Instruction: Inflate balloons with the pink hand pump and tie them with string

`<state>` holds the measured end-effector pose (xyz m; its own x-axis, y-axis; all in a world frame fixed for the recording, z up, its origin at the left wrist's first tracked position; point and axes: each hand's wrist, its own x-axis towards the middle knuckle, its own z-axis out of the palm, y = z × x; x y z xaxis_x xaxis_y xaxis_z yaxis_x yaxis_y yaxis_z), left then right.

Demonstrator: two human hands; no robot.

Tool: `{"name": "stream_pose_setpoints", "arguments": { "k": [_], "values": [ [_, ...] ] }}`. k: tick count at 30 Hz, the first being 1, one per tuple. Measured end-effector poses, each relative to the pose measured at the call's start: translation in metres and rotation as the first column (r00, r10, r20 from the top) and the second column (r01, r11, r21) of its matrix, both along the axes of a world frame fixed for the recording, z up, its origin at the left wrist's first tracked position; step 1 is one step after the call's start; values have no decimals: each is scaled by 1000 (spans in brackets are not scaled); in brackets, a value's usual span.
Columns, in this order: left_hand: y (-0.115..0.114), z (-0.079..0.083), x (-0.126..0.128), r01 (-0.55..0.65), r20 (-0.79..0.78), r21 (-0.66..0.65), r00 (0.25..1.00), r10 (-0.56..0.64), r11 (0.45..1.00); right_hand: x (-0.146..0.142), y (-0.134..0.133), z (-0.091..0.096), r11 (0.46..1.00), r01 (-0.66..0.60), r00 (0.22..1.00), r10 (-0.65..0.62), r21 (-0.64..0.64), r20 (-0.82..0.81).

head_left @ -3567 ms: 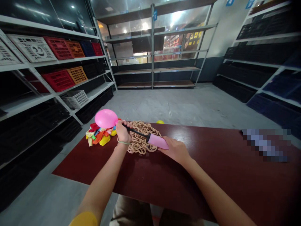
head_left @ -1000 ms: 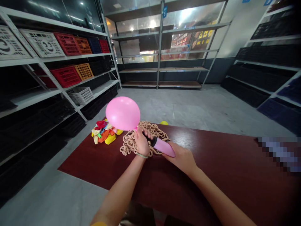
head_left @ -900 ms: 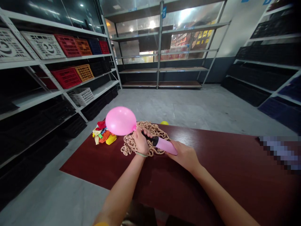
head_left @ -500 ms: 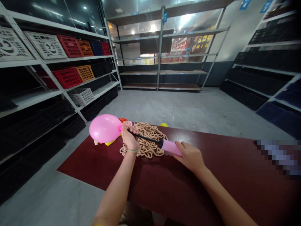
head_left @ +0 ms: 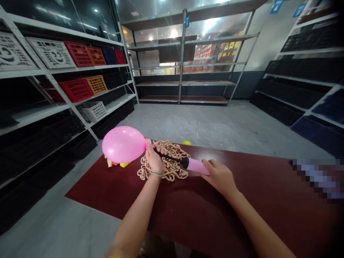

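A pink balloon [head_left: 123, 144], round and swollen, sits at the left of the table. Its neck is at the fingers of my left hand [head_left: 156, 159], which is closed around the black end of a hand balloon pump. My right hand [head_left: 219, 176] wraps the pump's pink barrel [head_left: 197, 166]. Between the hands runs the pump's black rod [head_left: 173, 158], slanting down to the right. Under it lies a heap of beige rope [head_left: 172, 173] in loose loops. Exactly how the neck sits on the pump is hidden by my left fingers.
Yellow and orange pieces [head_left: 125, 165] lie partly behind the balloon on the dark red table [head_left: 107, 195]. A yellow-green round thing [head_left: 187, 143] shows at the far edge. A pixelated patch [head_left: 319, 177] covers something at right. Shelves with crates [head_left: 77, 89] stand beyond.
My left hand and the balloon's neck have shifted right, toward the barrel, and less of the rod shows. The balloon looks slightly larger. My right hand has moved slightly right.
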<state>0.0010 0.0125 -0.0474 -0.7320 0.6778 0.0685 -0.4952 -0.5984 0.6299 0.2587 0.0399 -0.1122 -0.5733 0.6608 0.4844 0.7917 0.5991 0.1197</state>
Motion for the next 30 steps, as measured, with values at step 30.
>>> {"name": "stream_pose_setpoints", "arguments": {
  "k": [30],
  "values": [
    [2, -8, 11, -80, 14, -36, 997, 81, 996, -31, -24, -4, 998, -42, 990, 36, -43, -134]
  ]
}}
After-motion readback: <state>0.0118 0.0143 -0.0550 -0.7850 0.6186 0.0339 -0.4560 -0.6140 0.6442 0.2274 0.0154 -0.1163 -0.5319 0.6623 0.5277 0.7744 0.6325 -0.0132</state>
